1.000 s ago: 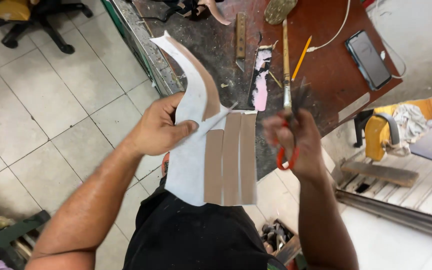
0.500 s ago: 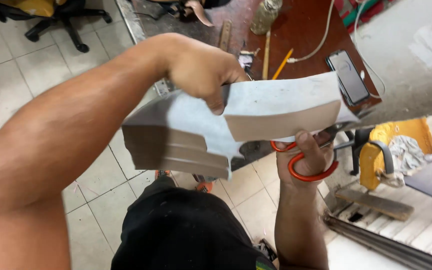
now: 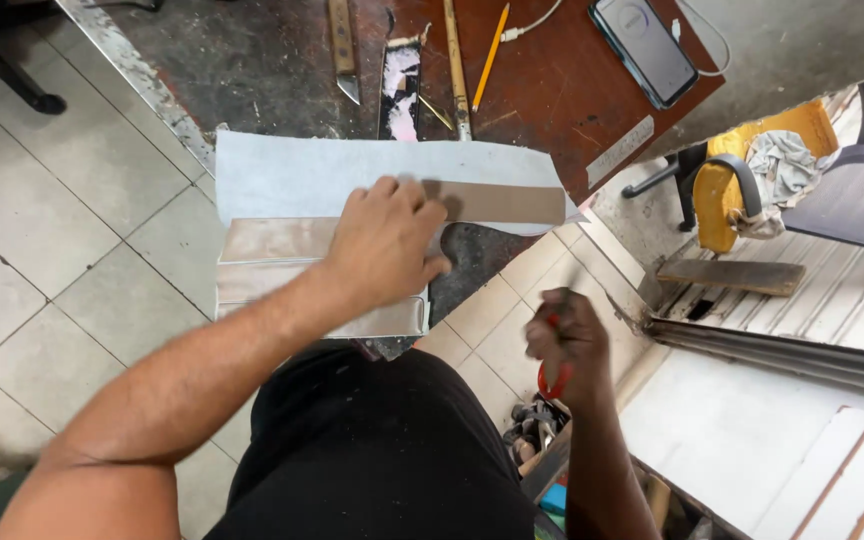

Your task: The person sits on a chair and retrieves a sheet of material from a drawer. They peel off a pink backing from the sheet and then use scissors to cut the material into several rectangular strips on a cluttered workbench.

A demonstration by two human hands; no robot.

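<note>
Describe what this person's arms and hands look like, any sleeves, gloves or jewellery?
Both forearms are bare, with no sleeves reaching the wrists. The left hand and right hand wear no gloves, and no ring, watch or bracelet shows. Below them the person wears a black garment.

— What is that pale sheet point(image 3: 292, 170) made of?

— It looks like thin, matt grey-white leather or stiff cloth, smooth. The strips point(image 3: 272, 240) on it are tan with a soft sheen.

— And the table point(image 3: 562, 90)?

— Wood, reddish-brown on one part and worn, dark and stained on the other, with a dull metal edge.

— The small things on it?

— A glossy dark phone point(image 3: 644, 48), a yellow wooden pencil point(image 3: 490, 55), a knife point(image 3: 344, 45) with a bare metal blade.

— The scissors point(image 3: 552, 378)?

— Red plastic handles, smooth. The floor point(image 3: 42, 230) is pale tile with a slight gloss.
</note>
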